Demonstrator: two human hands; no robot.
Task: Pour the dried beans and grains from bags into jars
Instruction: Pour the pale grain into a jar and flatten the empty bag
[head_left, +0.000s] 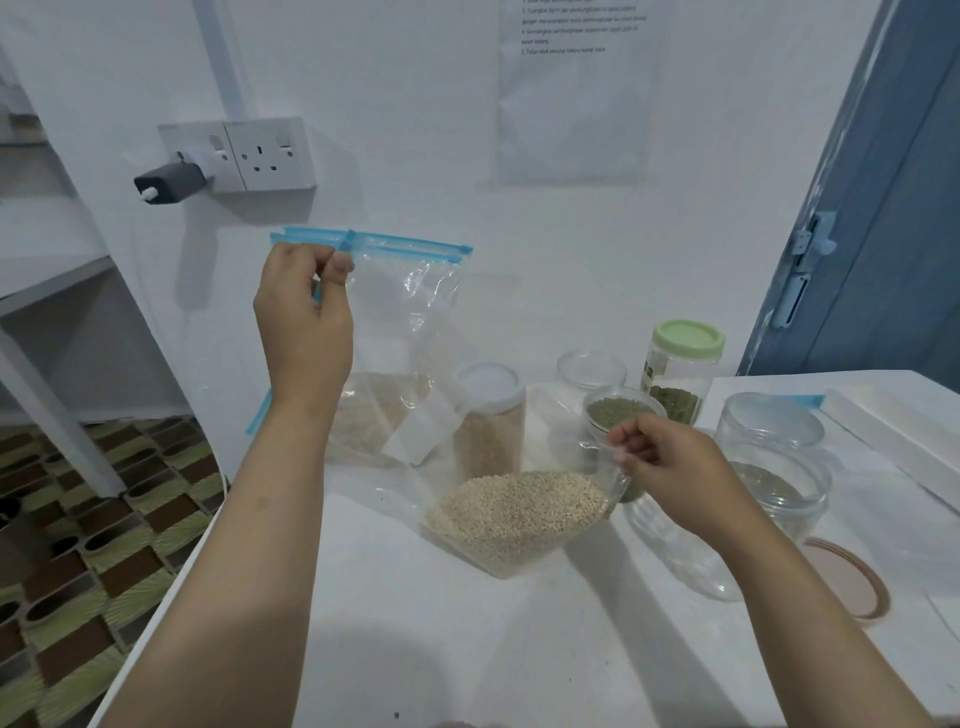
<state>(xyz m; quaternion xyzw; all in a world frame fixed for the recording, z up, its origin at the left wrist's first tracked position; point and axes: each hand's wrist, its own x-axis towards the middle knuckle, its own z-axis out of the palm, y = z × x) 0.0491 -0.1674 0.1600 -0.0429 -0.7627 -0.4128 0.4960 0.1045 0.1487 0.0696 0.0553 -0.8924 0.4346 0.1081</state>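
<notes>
Setting: white table (467, 649) against a white wall, with a double socket (249, 153) holding a grey plug, a printed sheet (576, 88) taped higher up, a blue door (883, 234) at right and patterned floor tiles (78, 545) at left.
Held bag: clear zip bag (410, 322) with a blue seal strip, lifted above the table; pale grain (519, 514) fills its lowest corner, which sags onto the tabletop.
Second bag: another zip bag (374, 415) of pale grain lies behind the left forearm, close to the wall.
White-lidded jar: tall jar (488, 415) closed, filled nearly to the top with pale grain.
Green-lidded jar: closed jar (680, 371) holding green beans in its lower part.
Open jars: a small jar (618, 415) of green beans just behind the right hand; an empty-looking clear jar (589, 369) farther back; a wide clear jar (774, 457) at right, contents unclear.
Loose lid: tan lid (852, 577) flat on the table at right.
Left hand: left hand (304, 317) raised, thumb and fingers pinching the seal strip near its left end.
Right hand: right hand (670, 467) lower, fingertips pinching the bag's clear film by the grain-filled corner.
Bag axis: seal strip runs about level, left to right; the bag stretches diagonally from upper left down to lower right between the two hands.
</notes>
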